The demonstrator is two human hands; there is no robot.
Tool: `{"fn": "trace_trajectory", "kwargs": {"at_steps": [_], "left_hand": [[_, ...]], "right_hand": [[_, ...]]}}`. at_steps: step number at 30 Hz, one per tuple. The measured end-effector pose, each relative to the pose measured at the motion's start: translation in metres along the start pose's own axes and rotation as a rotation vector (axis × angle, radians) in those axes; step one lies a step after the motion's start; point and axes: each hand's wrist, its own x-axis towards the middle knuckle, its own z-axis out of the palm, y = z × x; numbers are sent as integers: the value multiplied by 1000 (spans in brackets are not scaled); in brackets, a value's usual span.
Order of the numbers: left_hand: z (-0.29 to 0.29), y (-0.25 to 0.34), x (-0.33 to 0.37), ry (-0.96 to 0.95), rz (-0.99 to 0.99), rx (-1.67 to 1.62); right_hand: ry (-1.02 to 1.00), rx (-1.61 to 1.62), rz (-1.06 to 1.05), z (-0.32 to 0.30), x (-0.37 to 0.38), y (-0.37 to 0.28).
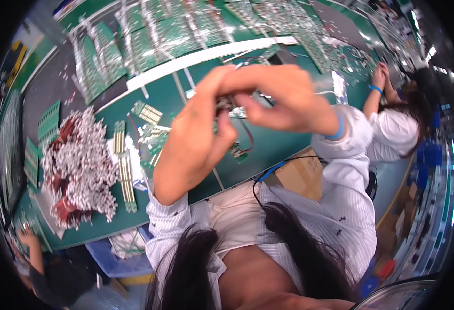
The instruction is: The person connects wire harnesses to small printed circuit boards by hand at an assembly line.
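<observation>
Raised over the green bench, my left hand (198, 126) and my right hand (283, 95) meet with fingers curled and thumbs facing each other. Between them is a small dark piece (225, 103), mostly covered by the fingers and blurred, so its kind is unclear. Below the right hand a thin red and black wire (248, 137) runs down to a small green circuit board (237, 151) on the bench. More small green circuit boards (157, 135) lie beside my left wrist, partly hidden by it.
Left on the green bench (95, 232) is a big heap of red wires with white connectors (80, 160), beside strips of boards (126, 181). Bagged green boards (154, 36) cover the far side. A cardboard box (299, 178) sits below the edge. Co-workers (397, 124) sit at both sides.
</observation>
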Motion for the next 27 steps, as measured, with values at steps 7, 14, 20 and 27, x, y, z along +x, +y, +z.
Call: {"fn": "trace_trajectory", "kwargs": {"at_steps": [7,14,20,27], "left_hand": [[16,-7,5,-48,-101,15],[6,-11,10,-39,38,178],[-32,-2,7,307,56,247],[-61,-1,-6,609,108,340]], "right_hand": [[-52,309,585,0,-46,-14],[269,-495,743,-93,-131,17],[268,-1308,756,-184,-248,85],[-9,-1267,1375,-220,-383,181]]}}
